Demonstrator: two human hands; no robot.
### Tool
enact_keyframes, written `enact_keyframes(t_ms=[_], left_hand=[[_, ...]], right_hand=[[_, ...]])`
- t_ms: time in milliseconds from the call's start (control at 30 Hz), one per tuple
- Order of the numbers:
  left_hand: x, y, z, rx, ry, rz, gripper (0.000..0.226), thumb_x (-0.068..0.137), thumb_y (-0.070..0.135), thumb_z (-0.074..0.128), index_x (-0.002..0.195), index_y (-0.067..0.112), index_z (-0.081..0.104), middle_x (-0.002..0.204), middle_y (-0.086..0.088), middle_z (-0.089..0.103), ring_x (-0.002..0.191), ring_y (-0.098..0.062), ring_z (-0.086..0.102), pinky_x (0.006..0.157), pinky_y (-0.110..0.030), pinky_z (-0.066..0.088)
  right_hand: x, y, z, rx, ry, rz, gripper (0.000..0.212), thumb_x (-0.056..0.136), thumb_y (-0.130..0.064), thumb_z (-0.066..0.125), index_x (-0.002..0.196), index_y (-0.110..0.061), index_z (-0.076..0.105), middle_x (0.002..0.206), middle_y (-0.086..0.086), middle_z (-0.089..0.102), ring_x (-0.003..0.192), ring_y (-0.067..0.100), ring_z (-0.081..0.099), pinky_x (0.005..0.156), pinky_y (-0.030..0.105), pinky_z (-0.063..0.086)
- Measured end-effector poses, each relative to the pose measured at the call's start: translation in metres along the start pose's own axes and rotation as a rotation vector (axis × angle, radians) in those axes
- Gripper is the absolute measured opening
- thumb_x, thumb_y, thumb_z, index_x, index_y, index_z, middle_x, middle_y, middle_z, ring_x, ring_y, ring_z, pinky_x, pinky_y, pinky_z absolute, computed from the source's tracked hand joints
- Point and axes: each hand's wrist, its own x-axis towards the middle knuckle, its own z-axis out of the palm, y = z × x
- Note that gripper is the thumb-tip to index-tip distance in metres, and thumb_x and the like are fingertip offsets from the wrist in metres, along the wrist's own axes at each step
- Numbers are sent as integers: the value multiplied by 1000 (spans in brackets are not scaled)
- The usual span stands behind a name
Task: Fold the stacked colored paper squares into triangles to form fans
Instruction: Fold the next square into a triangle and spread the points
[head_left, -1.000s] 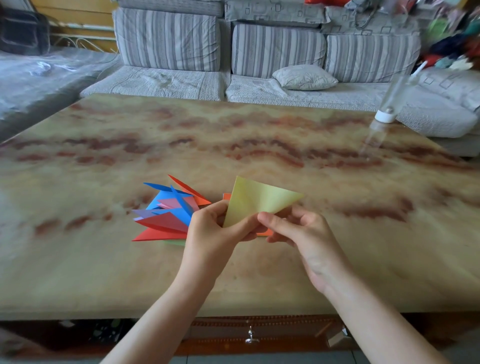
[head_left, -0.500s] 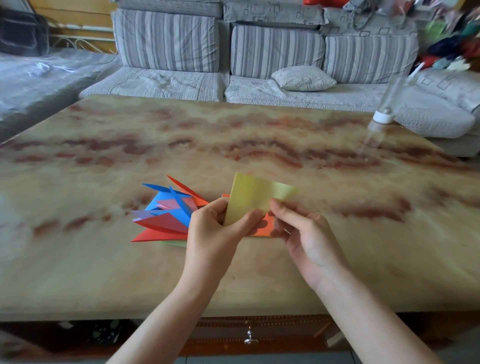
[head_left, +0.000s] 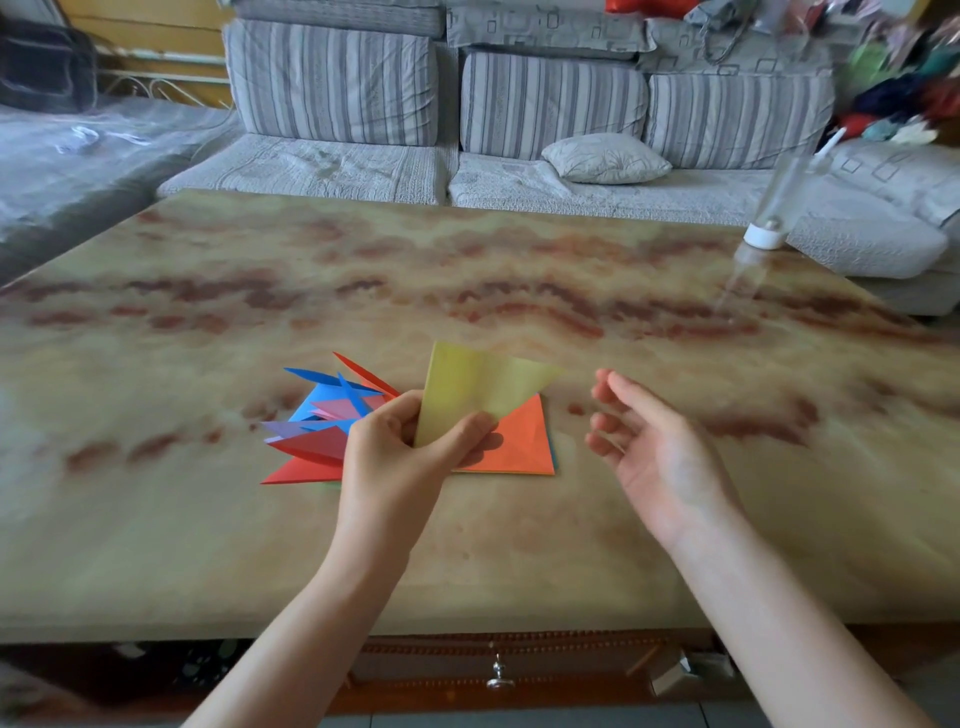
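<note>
Paper in play is the yellow sheet (head_left: 483, 387), folded to a rough triangle with a crease down it. It's held up off the table, pinched near its lower corner between the thumb and curled fingers of the left hand (head_left: 400, 462). The right hand (head_left: 654, 447) is out at 3 o'clock from it, palm turned inward, fingers loosely spread, holding nothing and not touching the paper. Just below the sheet, around 5 o'clock, the orange stack (head_left: 519, 441) lies flat on the table with a sliver of blue showing at its right edge. At 9 o'clock from the left hand there's the messy pile of folded triangles (head_left: 317, 426) in red, blue, pink and purple, points sticking out everywhere, partly hidden behind the hand. It all sits on a marble-look table (head_left: 467, 545). Way out at 2 o'clock a clear bottle (head_left: 763, 236) stands near the far edge, pretty blurry. Past the table at 12 o'clock is a striped grey sofa (head_left: 332, 83) with a small pillow (head_left: 605, 158).
</note>
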Motion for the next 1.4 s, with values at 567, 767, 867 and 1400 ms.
enact_keyframes(t_ms=[567, 767, 867, 1400], left_hand=[[-1, -7, 1, 221, -116, -50, 11, 75, 7, 77, 83, 5, 69, 68, -5, 74, 68, -19, 72, 69, -28, 59], [-1, -1, -3, 151, -147, -103, 13, 75, 4, 76, 85, 8, 69, 71, -9, 74, 72, -21, 73, 62, -21, 57], [-1, 0, -4, 131, -147, -113, 14, 74, 4, 76, 84, 10, 69, 72, -9, 74, 71, -21, 73, 61, -21, 57], [2, 3, -16, 58, -116, -45, 14, 86, 15, 62, 98, 9, 67, 82, -9, 75, 77, -17, 73, 68, -24, 59]], right_hand=[[-10, 14, 12, -327, -84, -32, 24, 57, -25, 77, 71, -7, 70, 62, 4, 66, 55, 13, 60, 49, 20, 48], [-12, 7, 12, -304, -99, -27, 26, 64, -23, 74, 80, -4, 68, 71, 11, 72, 64, 23, 72, 51, 21, 52], [-12, 7, 13, -300, -72, -44, 23, 69, -21, 73, 81, -3, 67, 68, 10, 71, 62, 22, 72, 49, 20, 51], [-6, -4, 1, -421, -180, -89, 20, 66, -22, 72, 76, -5, 66, 59, 7, 69, 45, 15, 63, 48, 22, 50]])
